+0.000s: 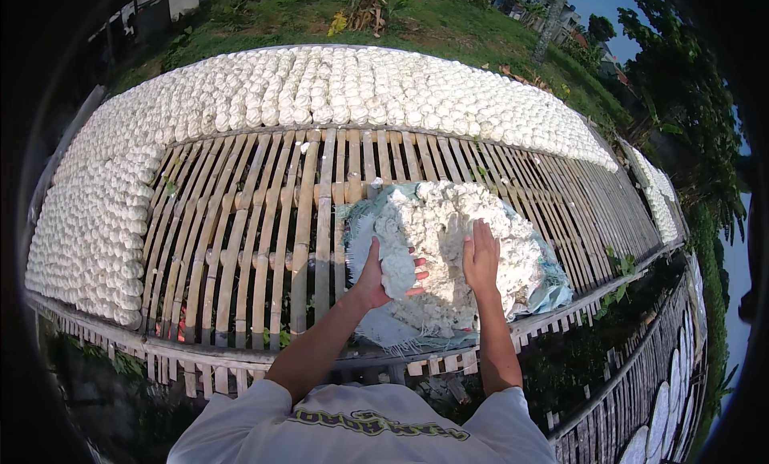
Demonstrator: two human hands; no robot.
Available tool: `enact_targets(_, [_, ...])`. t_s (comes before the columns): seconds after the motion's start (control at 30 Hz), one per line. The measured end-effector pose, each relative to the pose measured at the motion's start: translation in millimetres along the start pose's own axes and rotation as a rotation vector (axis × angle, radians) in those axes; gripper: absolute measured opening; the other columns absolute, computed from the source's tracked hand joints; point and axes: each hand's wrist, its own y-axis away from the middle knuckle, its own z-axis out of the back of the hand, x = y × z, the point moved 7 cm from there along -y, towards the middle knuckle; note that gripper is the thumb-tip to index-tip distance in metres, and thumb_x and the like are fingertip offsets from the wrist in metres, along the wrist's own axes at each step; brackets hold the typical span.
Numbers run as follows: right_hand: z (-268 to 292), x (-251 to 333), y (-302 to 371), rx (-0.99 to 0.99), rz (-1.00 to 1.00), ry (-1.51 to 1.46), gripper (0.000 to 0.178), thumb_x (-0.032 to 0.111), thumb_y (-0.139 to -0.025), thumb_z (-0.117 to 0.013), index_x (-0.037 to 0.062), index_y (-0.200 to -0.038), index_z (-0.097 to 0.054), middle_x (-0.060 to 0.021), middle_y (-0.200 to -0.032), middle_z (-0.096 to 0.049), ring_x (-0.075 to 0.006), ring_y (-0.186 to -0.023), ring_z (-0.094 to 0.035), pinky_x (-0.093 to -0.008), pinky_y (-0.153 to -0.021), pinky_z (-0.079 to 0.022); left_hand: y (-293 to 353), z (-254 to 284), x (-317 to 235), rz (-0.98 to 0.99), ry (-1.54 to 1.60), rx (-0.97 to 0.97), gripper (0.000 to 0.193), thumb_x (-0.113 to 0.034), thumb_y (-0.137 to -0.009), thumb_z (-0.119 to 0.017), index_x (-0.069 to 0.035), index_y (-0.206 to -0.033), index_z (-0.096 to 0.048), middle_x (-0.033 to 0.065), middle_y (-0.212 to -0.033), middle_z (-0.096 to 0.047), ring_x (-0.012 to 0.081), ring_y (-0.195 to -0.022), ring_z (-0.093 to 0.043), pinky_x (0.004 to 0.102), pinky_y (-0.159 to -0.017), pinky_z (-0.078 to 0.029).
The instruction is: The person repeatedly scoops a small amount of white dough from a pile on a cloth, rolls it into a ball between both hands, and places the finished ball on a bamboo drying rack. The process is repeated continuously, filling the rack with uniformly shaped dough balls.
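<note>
My left hand (372, 286) cradles a white clump (397, 273) of moist, crumbly pulp, its thumb up on one side and its fingertips showing past the other. To its right, my right hand (482, 260) is held flat, fingers straight and thumb a little apart, over a big heap of the same white pulp (448, 211). Whether its palm touches the heap is hard to tell. Under the heap lies an opened blue-green woven sack (557, 280) with frayed edges.
The sack rests on a slatted bamboo rack (264, 223). Tight rows of white rounded lumps (320, 87) cover its far side and left end (88, 223). Another bamboo rack (593, 416) with flat pale pieces (661, 420) stands at lower right. Grass (448, 23) lies beyond.
</note>
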Motion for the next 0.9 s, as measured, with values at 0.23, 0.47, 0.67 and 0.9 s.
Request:
enact_targets(0.23, [-37,164,60,0.062,0.096,-0.617,0.046,0.015,-0.097,-0.073,0.0019,-0.140,-0.064,-0.0210,-0.136,-0.066,-0.0367,-0.124,-0.066,-0.0408,-0.104,-0.052,15,30,5,0.030,0.015,-0.268,0.107,-0.094,-0.089,-0.039,-0.009,-0.154,-0.047,0.0236,-0.153,-0.050,0.0355,-0.145,-0.047,0.0531,-0.119,-0.042])
enact_targets(0.47, [-30,210,80,0.003,0.106,-0.881,0.039,0.009,-0.093,-0.074,0.0015,-0.131,-0.066,-0.0191,-0.121,-0.071,-0.0333,-0.114,-0.070,-0.0402,-0.098,-0.054,76,30,-30,-0.059,-0.035,-0.089,0.082,-0.081,-0.098,-0.044,-0.012,-0.140,-0.059,0.0143,-0.136,-0.064,0.0270,-0.125,-0.065,0.0463,-0.108,-0.052])
enact_targets(0.67, [-57,254,92,0.003,-0.159,-0.944,0.035,0.011,-0.095,-0.071,-0.0009,-0.128,-0.068,-0.0234,-0.117,-0.072,-0.0335,-0.107,-0.073,-0.0411,-0.094,-0.056,103,57,-48,-0.207,0.043,-0.231,0.069,-0.070,-0.106,-0.041,-0.012,-0.135,-0.063,0.0088,-0.117,-0.071,0.0281,-0.110,-0.069,0.0457,-0.102,-0.054])
enact_targets(0.9, [-75,324,116,0.148,0.174,-1.075,0.055,0.020,-0.102,-0.064,-0.0035,-0.150,-0.050,-0.0251,-0.139,-0.062,-0.0320,-0.124,-0.064,-0.0416,-0.105,-0.049,174,80,-83,-0.213,0.008,-0.083,0.065,-0.068,-0.107,-0.040,-0.010,-0.118,-0.067,0.0088,-0.110,-0.073,0.0235,-0.109,-0.071,0.0395,-0.094,-0.058])
